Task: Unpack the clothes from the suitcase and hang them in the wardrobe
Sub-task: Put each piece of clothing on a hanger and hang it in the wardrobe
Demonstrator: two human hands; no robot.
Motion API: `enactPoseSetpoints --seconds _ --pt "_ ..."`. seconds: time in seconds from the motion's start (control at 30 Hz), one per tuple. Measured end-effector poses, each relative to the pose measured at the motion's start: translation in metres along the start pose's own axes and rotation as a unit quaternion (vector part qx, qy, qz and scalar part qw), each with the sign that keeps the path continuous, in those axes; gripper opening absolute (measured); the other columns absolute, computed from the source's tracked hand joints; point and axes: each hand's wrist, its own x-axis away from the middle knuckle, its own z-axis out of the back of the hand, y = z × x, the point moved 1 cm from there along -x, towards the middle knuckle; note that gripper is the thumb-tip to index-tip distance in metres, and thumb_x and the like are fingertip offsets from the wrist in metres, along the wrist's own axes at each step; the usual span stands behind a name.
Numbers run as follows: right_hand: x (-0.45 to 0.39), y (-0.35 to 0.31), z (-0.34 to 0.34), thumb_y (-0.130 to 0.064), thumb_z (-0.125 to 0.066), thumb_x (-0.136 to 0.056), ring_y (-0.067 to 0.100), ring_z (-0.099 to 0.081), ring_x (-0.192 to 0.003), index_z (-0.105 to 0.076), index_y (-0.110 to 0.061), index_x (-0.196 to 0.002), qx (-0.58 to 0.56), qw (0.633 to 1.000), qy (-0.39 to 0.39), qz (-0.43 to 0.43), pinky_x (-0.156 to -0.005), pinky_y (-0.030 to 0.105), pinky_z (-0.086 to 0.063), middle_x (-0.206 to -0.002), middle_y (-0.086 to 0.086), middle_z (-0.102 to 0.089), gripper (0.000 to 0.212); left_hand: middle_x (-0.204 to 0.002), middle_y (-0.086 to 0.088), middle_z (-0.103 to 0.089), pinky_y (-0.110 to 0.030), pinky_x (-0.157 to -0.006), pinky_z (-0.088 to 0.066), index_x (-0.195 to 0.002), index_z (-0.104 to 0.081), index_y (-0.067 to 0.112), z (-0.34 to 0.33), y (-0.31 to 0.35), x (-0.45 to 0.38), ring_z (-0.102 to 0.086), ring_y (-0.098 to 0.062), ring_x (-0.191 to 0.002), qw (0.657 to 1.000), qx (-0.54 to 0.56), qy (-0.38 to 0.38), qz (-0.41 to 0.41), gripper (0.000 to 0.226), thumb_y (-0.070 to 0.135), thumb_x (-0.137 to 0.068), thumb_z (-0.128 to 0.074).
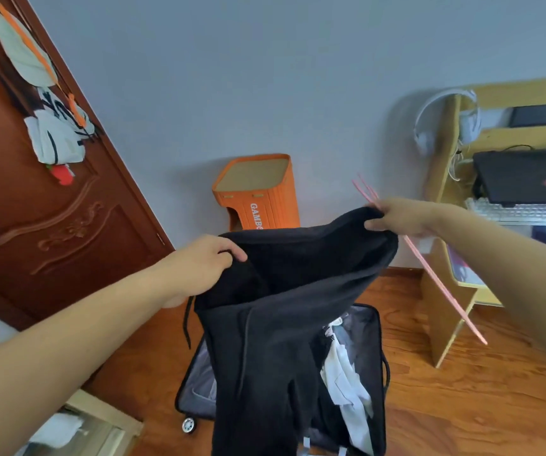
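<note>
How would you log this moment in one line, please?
left hand grips black garment | right hand grips garment, pink hanger | above suitcase

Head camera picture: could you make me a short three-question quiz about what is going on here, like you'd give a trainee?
1. True or false: both hands grip the black garment.
2. What else does the right hand hold?
A. a pink hanger
B. a white shirt
C. headphones
3. Fill in: below the garment, the open suitcase lies on the wooden ____.

Key:
1. True. The left hand and the right hand each pinch its top edge and lift it above the suitcase.
2. A. The pink hanger runs through the right hand. The white shirt lies in the suitcase, and the headphones hang on the desk.
3. floor.
</note>
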Motion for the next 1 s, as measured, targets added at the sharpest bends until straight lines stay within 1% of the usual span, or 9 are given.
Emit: enactPoseSetpoints --seconds 0.07,0.2,0.3,0.37,0.47,0.53,0.63,0.83,1.0 --pt "0.003 -0.001 -0.011 -0.006 -0.056 -0.1 0.027 -0.057 -0.121 -0.047 -0.016 -0.142 -0.043 0.996 -0.075 -0.003 -0.104 0.041 -0.048 -0.136 0.003 -0.055 0.045 -0.09 -0.018 -0.065 -0.034 -0.067 -0.035 -0.103 -0.072 0.03 -0.004 -0.001 -0.004 -0.05 -0.023 -0.074 0.997 0.05 0.055 -0.006 0.037 0.014 -0.104 -0.039" --pt "0.009 -0.009 -0.025 -0.009 -0.045 -0.104 0.026 -0.072 -0.094 -0.04 -0.025 -0.148 -0.137 0.988 -0.074 0.014 -0.075 0.041 -0.062 -0.139 0.001 -0.053 0.047 -0.112 0.003 -0.069 -0.024 -0.052 -0.038 -0.122 -0.065 0.034 0.002 0.006 -0.011 -0.059 -0.016 -0.063 0.996 -0.013 0.073 -0.05 0.039 0.015 -0.106 -0.036" --pt "0.016 -0.016 -0.023 -0.012 -0.043 -0.104 0.008 -0.059 -0.051 -0.013 -0.043 -0.155 -0.179 0.981 0.033 0.063 -0.05 0.031 -0.049 -0.106 0.0 -0.07 0.066 -0.136 0.008 -0.057 -0.012 -0.077 -0.039 -0.132 -0.064 0.029 0.008 -0.001 -0.025 -0.056 -0.011 -0.116 0.995 0.03 0.081 -0.05 0.042 0.012 -0.106 -0.037" --pt "0.024 -0.018 -0.02 -0.024 -0.042 -0.105 0.012 -0.04 -0.047 -0.014 -0.042 -0.153 -0.238 0.965 0.08 0.081 -0.045 0.027 -0.035 -0.088 0.006 -0.068 0.058 -0.136 0.001 -0.059 -0.017 -0.085 -0.045 -0.128 -0.067 0.026 0.011 -0.008 -0.035 -0.054 -0.014 -0.121 0.986 0.14 0.086 0.004 0.041 0.009 -0.105 -0.038" --pt "0.044 -0.02 -0.019 -0.034 -0.042 -0.106 0.012 -0.034 -0.047 -0.048 -0.027 -0.136 -0.268 0.953 0.096 0.105 -0.043 0.025 -0.028 -0.083 0.009 -0.06 0.032 -0.124 -0.012 -0.067 -0.037 -0.097 -0.055 -0.123 -0.07 0.018 0.017 -0.011 -0.045 -0.064 -0.027 -0.112 0.957 0.264 0.077 0.086 0.039 0.002 -0.101 -0.043" --pt "0.059 -0.022 -0.024 -0.034 -0.048 -0.104 0.014 -0.029 -0.045 -0.068 -0.014 -0.105 -0.289 0.943 0.105 0.13 -0.042 0.024 -0.023 -0.076 0.017 -0.05 0.028 -0.118 -0.015 -0.072 -0.043 -0.099 -0.055 -0.117 -0.074 0.016 0.021 -0.016 -0.051 -0.067 -0.031 -0.108 0.946 0.298 0.067 0.108 0.036 0.001 -0.1 -0.045" --pt "0.088 -0.031 -0.034 -0.029 -0.053 -0.102 0.016 -0.023 -0.043 -0.066 0.002 -0.089 -0.329 0.927 0.099 0.152 -0.044 0.024 -0.018 -0.058 0.012 -0.032 0.036 -0.114 -0.014 -0.075 -0.047 -0.1 -0.055 -0.114 -0.077 0.017 0.023 -0.019 -0.057 -0.07 -0.033 -0.107 0.945 0.301 0.053 0.113 0.036 0.001 -0.099 -0.048" --pt "0.112 -0.071 -0.052 -0.021 -0.057 -0.101 0.004 -0.044 -0.047 -0.062 -0.018 -0.057 -0.131 0.963 0.116 0.203 -0.054 0.014 -0.034 -0.05 -0.011 -0.054 0.044 -0.131 -0.004 -0.067 -0.042 -0.105 -0.052 -0.139 -0.061 0.026 0.013 -0.002 -0.066 -0.066 -0.024 -0.115 0.981 0.191 -0.001 0.039 0.045 0.007 -0.102 -0.046" --pt "0.085 -0.068 -0.084 -0.034 -0.054 -0.097 0.007 -0.061 -0.057 -0.067 -0.017 -0.064 -0.036 0.982 0.115 0.147 -0.065 0.023 -0.047 -0.06 -0.006 -0.069 0.039 -0.143 0.005 -0.058 -0.04 -0.114 -0.043 -0.147 -0.051 0.034 0.003 0.011 -0.059 -0.058 -0.017 -0.128 0.987 0.158 0.001 -0.04 0.047 0.015 -0.106 -0.041"
